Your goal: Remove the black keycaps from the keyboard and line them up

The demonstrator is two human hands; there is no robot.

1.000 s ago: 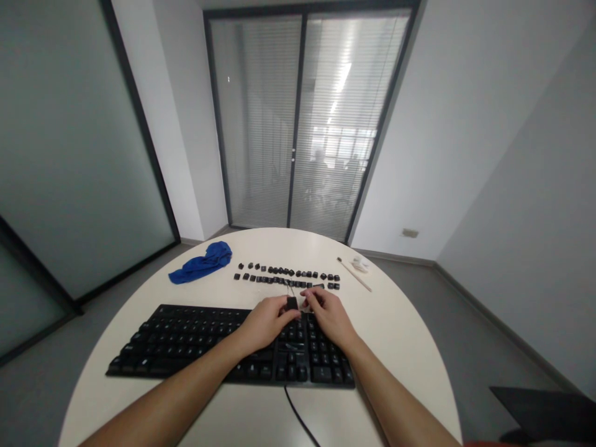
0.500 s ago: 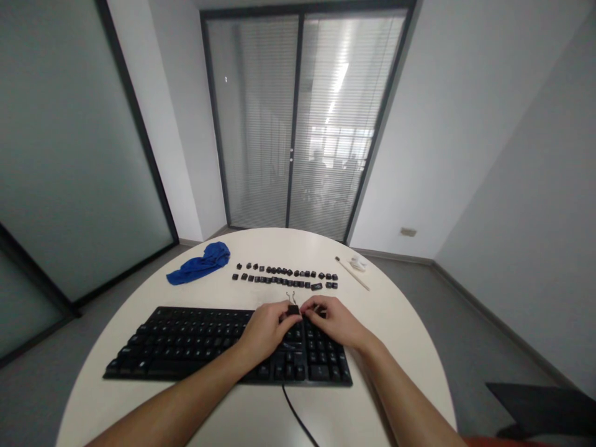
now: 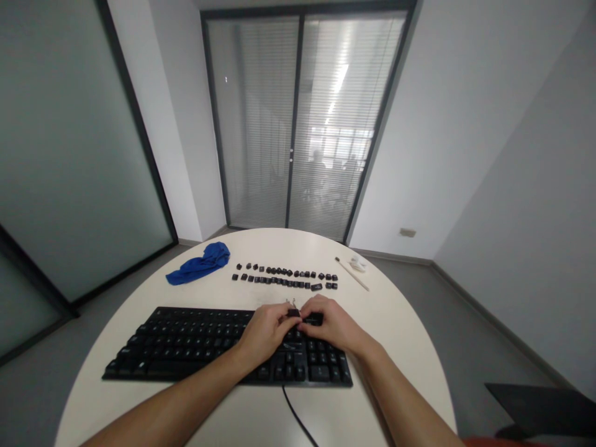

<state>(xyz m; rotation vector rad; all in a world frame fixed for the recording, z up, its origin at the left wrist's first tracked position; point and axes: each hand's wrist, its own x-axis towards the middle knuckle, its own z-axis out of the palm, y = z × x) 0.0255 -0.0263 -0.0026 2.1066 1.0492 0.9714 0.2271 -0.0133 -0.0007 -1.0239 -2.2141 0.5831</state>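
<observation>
My left hand (image 3: pixel 266 328) is closed, its thumb and fingers pinching a small black block (image 3: pixel 293 313) over the upper right of a black keyboard (image 3: pixel 186 338). Two thin hooked wires (image 3: pixel 291 302) stick out beyond the block, like a wire keycap puller. My right hand (image 3: pixel 331 320) is closed too, fingertips pressed together against the block's right side and nearly meeting the left thumb. Whatever lies between those right fingertips is hidden. Both hands cover part of the keys. Behind them, two rows of loose black keycaps (image 3: pixel 279 281) lie on the table.
The round white table (image 3: pixel 395 372) carries a crumpled blue cloth (image 3: pixel 198 266) at the back left. A thin brush (image 3: pixel 352 274) and a white crumpled item (image 3: pixel 358 263) lie at the back right. The keyboard's cable (image 3: pixel 298 416) runs toward me.
My right fingertips have moved slightly down and left, closer to the left thumb. The hooked wires reach less far out beyond my fingers. Keyboard and keycap rows stay put.
</observation>
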